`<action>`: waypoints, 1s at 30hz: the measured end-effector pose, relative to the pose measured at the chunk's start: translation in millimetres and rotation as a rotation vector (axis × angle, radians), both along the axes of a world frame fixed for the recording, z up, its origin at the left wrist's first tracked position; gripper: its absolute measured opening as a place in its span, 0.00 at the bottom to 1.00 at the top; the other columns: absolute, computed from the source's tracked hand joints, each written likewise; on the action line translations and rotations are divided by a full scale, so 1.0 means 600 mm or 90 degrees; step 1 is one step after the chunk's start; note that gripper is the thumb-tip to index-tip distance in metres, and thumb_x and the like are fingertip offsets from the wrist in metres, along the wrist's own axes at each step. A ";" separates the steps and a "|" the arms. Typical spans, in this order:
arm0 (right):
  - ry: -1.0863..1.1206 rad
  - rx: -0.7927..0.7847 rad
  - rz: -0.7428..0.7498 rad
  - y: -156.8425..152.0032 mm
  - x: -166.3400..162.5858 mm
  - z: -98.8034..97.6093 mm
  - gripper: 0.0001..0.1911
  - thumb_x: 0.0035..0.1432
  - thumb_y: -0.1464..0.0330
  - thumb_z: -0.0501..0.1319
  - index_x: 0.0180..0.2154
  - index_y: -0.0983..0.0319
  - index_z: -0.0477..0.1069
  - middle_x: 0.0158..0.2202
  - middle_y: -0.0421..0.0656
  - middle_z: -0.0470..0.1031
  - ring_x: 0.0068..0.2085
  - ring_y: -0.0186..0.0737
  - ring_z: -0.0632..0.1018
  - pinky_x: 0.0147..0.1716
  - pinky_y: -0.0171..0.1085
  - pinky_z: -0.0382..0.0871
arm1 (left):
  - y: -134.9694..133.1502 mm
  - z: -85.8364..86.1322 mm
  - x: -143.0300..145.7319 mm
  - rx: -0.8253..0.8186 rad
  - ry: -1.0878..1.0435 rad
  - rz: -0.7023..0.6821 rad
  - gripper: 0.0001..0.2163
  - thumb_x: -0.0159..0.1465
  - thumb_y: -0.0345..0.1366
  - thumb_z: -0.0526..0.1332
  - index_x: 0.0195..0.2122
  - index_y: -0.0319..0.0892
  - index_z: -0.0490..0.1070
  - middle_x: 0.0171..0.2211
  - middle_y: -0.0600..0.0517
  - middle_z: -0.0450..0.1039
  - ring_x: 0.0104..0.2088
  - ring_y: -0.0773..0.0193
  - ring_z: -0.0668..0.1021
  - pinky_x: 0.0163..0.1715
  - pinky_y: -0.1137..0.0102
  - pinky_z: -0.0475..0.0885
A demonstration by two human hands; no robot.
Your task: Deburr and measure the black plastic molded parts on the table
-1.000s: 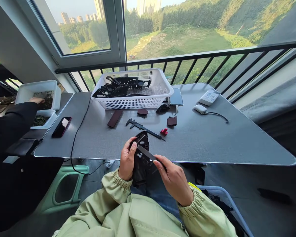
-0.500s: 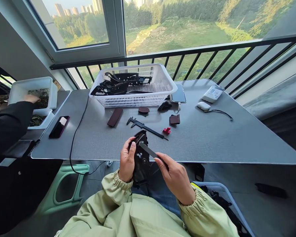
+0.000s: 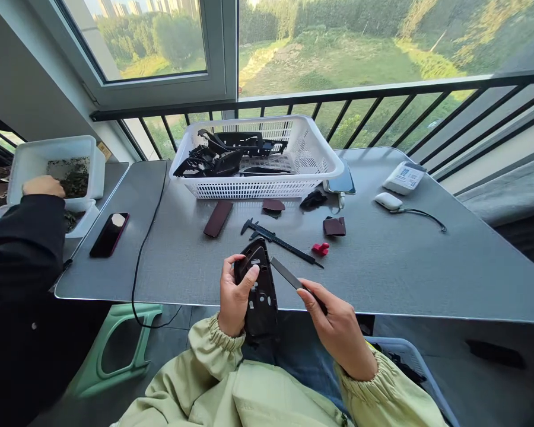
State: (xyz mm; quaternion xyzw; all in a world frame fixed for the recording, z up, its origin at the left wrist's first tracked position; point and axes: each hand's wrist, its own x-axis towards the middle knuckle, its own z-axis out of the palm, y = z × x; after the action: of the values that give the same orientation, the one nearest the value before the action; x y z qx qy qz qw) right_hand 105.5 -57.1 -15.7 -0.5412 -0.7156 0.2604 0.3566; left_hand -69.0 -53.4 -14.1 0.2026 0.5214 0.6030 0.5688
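Observation:
My left hand [image 3: 237, 292] is closed around the left edge of a black plastic part [image 3: 261, 302] with several cut-outs, its thumb lying on the part's face. The part stands nearly upright over the table's front edge. In my right hand [image 3: 333, 323] is a flat grey file [image 3: 286, 273] with a dark handle, its tip pointing up and left. That tip is close to the part's right edge; whether they touch I cannot tell. Beyond the hands lie a black caliper [image 3: 285, 244] and a small red piece [image 3: 320, 249].
A white basket [image 3: 267, 188] of black parts stands at the back. Brown sanding pieces [image 3: 218, 219], a phone [image 3: 109, 235], a cable [image 3: 143, 249] and a white box [image 3: 404, 178] lie on the table. At left, a co-worker's hand [image 3: 44, 186] reaches over white tubs [image 3: 98, 178].
The file has come off the face of the black part and moved right to beside its edge. The part is turned to show more of its face. The co-worker's hand has shifted left.

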 end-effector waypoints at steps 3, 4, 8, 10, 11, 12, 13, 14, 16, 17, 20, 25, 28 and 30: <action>0.024 -0.023 -0.010 0.006 0.005 0.002 0.19 0.63 0.55 0.54 0.42 0.59 0.76 0.32 0.46 0.81 0.30 0.44 0.80 0.30 0.38 0.75 | 0.008 0.003 -0.008 -0.007 -0.033 0.016 0.21 0.53 0.47 0.68 0.43 0.47 0.62 0.28 0.59 0.71 0.21 0.72 0.72 0.21 0.77 0.67; 0.032 -0.028 -0.012 0.009 0.005 0.003 0.19 0.63 0.54 0.54 0.42 0.59 0.76 0.31 0.46 0.81 0.29 0.44 0.80 0.30 0.38 0.74 | 0.009 0.004 -0.010 -0.002 -0.045 0.019 0.20 0.54 0.48 0.67 0.42 0.47 0.62 0.26 0.60 0.70 0.20 0.72 0.71 0.20 0.78 0.66; 0.081 -0.055 -0.004 0.016 -0.001 0.002 0.20 0.62 0.52 0.54 0.41 0.59 0.76 0.31 0.46 0.80 0.28 0.42 0.78 0.29 0.37 0.72 | 0.008 0.012 -0.012 0.000 -0.083 0.023 0.23 0.50 0.46 0.70 0.39 0.47 0.58 0.26 0.61 0.69 0.20 0.72 0.72 0.19 0.78 0.66; 0.115 -0.092 0.022 0.018 -0.010 0.000 0.21 0.61 0.51 0.55 0.39 0.60 0.76 0.30 0.45 0.79 0.26 0.40 0.75 0.26 0.36 0.69 | 0.004 0.018 -0.009 -0.011 -0.108 0.027 0.25 0.48 0.43 0.72 0.36 0.48 0.55 0.27 0.61 0.71 0.20 0.71 0.73 0.20 0.77 0.67; 0.135 -0.121 0.040 0.017 -0.015 0.000 0.21 0.60 0.50 0.55 0.38 0.60 0.75 0.28 0.45 0.78 0.25 0.38 0.73 0.24 0.36 0.67 | 0.003 0.021 -0.006 -0.014 -0.120 0.030 0.26 0.47 0.43 0.72 0.35 0.48 0.53 0.27 0.61 0.71 0.20 0.71 0.73 0.20 0.77 0.67; 0.161 -0.155 0.057 0.016 -0.019 0.000 0.22 0.60 0.50 0.55 0.37 0.60 0.75 0.26 0.43 0.77 0.23 0.37 0.71 0.22 0.35 0.65 | 0.001 0.024 -0.003 -0.013 -0.130 0.034 0.26 0.47 0.43 0.72 0.35 0.47 0.52 0.27 0.61 0.71 0.20 0.71 0.73 0.19 0.78 0.67; 0.193 -0.191 0.071 0.014 -0.023 0.000 0.22 0.59 0.49 0.56 0.37 0.60 0.74 0.24 0.42 0.74 0.21 0.35 0.68 0.21 0.34 0.63 | 0.000 0.025 0.000 -0.012 -0.134 0.038 0.27 0.46 0.43 0.72 0.34 0.47 0.52 0.26 0.60 0.71 0.20 0.71 0.73 0.19 0.78 0.66; 0.232 -0.227 0.082 0.011 -0.025 0.000 0.22 0.58 0.48 0.56 0.37 0.60 0.74 0.23 0.40 0.72 0.20 0.33 0.66 0.20 0.34 0.61 | -0.001 0.026 0.005 -0.012 -0.135 0.042 0.27 0.46 0.43 0.72 0.34 0.47 0.52 0.26 0.60 0.70 0.20 0.72 0.73 0.18 0.79 0.65; 0.317 -0.296 0.096 0.005 -0.026 0.001 0.23 0.56 0.47 0.58 0.37 0.60 0.72 0.22 0.38 0.69 0.20 0.32 0.63 0.18 0.32 0.58 | -0.002 0.024 0.015 -0.013 -0.124 0.052 0.27 0.46 0.44 0.72 0.34 0.47 0.52 0.26 0.61 0.68 0.20 0.73 0.71 0.17 0.80 0.64; 0.352 -0.321 0.096 0.002 -0.024 0.001 0.23 0.55 0.47 0.59 0.37 0.60 0.71 0.22 0.38 0.68 0.21 0.31 0.63 0.18 0.32 0.58 | -0.002 0.022 0.022 -0.015 -0.113 0.054 0.27 0.46 0.44 0.72 0.34 0.46 0.53 0.26 0.61 0.67 0.20 0.74 0.70 0.17 0.80 0.63; 0.404 -0.336 0.069 -0.006 -0.012 0.000 0.23 0.54 0.47 0.60 0.37 0.60 0.70 0.25 0.39 0.70 0.23 0.32 0.66 0.19 0.31 0.60 | -0.002 0.017 0.042 -0.014 -0.061 0.043 0.27 0.45 0.43 0.73 0.35 0.46 0.55 0.27 0.62 0.64 0.20 0.76 0.68 0.17 0.80 0.62; 0.379 -0.282 0.053 -0.010 0.021 -0.008 0.23 0.55 0.47 0.60 0.39 0.61 0.71 0.31 0.43 0.75 0.28 0.36 0.73 0.24 0.32 0.68 | -0.002 0.015 0.074 -0.003 0.003 0.031 0.24 0.48 0.45 0.71 0.35 0.46 0.56 0.30 0.60 0.62 0.23 0.75 0.68 0.19 0.80 0.64; 0.295 -0.219 0.060 -0.005 0.047 -0.012 0.22 0.59 0.49 0.57 0.39 0.61 0.72 0.30 0.43 0.76 0.26 0.36 0.75 0.24 0.32 0.69 | 0.002 0.018 0.089 -0.026 0.018 0.044 0.22 0.50 0.49 0.68 0.34 0.46 0.56 0.29 0.60 0.61 0.23 0.74 0.68 0.18 0.79 0.63; 0.230 -0.140 0.039 0.000 0.065 -0.011 0.20 0.61 0.52 0.55 0.39 0.62 0.73 0.30 0.44 0.77 0.27 0.37 0.77 0.26 0.33 0.71 | 0.006 0.021 0.097 -0.039 0.048 0.051 0.23 0.50 0.50 0.68 0.34 0.45 0.56 0.29 0.60 0.61 0.24 0.74 0.68 0.18 0.80 0.62</action>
State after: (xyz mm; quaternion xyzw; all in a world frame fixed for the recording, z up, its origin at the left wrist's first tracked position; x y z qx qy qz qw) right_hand 144.8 -57.0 -22.6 -0.4995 -0.6233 0.4404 0.4100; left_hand -11.0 -49.6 -1.6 0.1863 0.5682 0.6011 0.5302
